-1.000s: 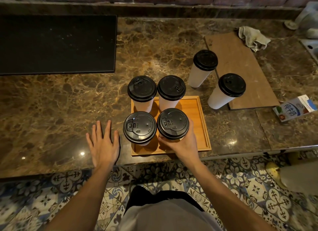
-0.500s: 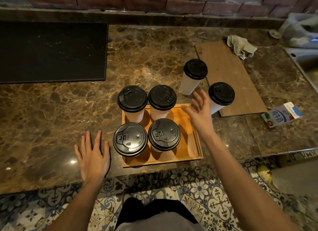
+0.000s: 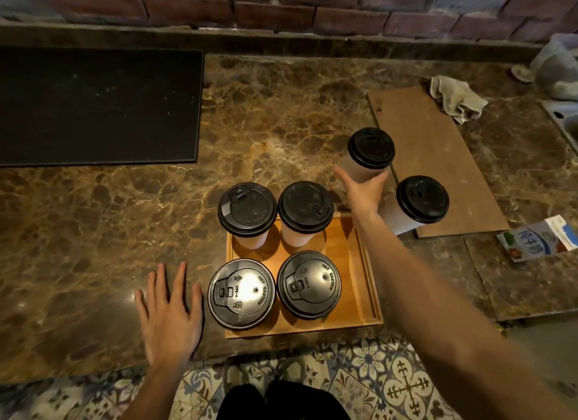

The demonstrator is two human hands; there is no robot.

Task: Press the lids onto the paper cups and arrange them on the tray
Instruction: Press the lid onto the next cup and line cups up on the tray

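while right grip (image 3: 364, 190) at cup (image 3: 359, 165), board (image 3: 438, 156) beside

The right grip (image 3: 364, 189) has left the near-right cup (image 3: 309, 285) and reached out to wrap the far cup (image 3: 370, 150).

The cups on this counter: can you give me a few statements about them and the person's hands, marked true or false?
1. Four cups stand on the tray. True.
2. Every cup is on the tray. False: the far cup and the near loose cup stand off it, to its right.
3. The left hand lies flat on the counter. True.
4. One cup has no lid. False: all six wear black lids.
5. The right hand rests on the tray. False: it reaches to the far cup.
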